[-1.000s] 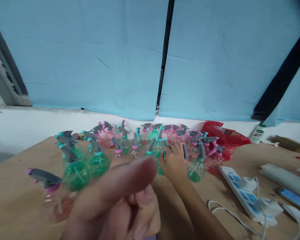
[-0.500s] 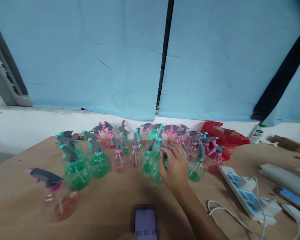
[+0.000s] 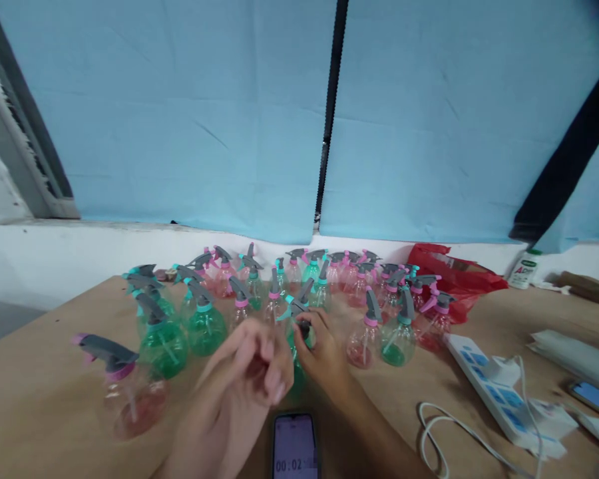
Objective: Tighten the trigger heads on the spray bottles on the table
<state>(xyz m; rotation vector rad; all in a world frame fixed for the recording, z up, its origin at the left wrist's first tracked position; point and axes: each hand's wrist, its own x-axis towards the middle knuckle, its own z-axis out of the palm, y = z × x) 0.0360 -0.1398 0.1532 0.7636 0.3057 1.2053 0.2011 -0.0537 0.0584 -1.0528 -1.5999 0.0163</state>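
Note:
My right hand is closed round the upper part of a green spray bottle, with a dark piece showing at its fingertips. The bottle's body is partly hidden behind my hands. My left hand is raised just left of it, fingers curled in toward the palm and nothing visible in them. A pink spray bottle and a green one stand right of my right hand. Left of my left hand are green spray bottles and, nearer me, a pink one.
Several more spray bottles line the back of the wooden table. A phone showing a timer lies at the front. On the right are a power strip with white cables, a red plastic bag, a white bottle and another phone.
My right hand has drawn the green spray bottle slightly left and toward me. My left hand has risen from the bottom edge to beside it. The view has shifted slightly.

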